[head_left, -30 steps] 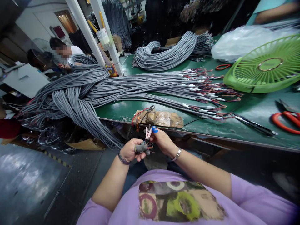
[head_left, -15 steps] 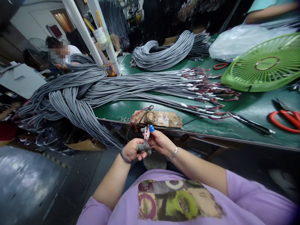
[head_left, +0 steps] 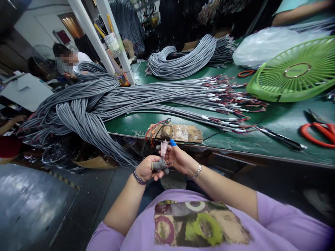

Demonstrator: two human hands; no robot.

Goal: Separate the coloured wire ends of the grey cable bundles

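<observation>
Here I watch the left hand [head_left: 147, 169] curled, fingers closed on wires [head_left: 169, 165]; right hand [head_left: 183, 161] pinching a pink clip [head_left: 164, 149] — wooden board [head_left: 187, 133] just beyond.

Head camera: is looking from above lavender cloth shirt [head_left: 204, 223] | is facing forward, steeply down | is sitting near bare left hand [head_left: 149, 168] and bare right hand [head_left: 182, 160] | is taking in long green-topped workbench [head_left: 282, 120] beyond
</observation>
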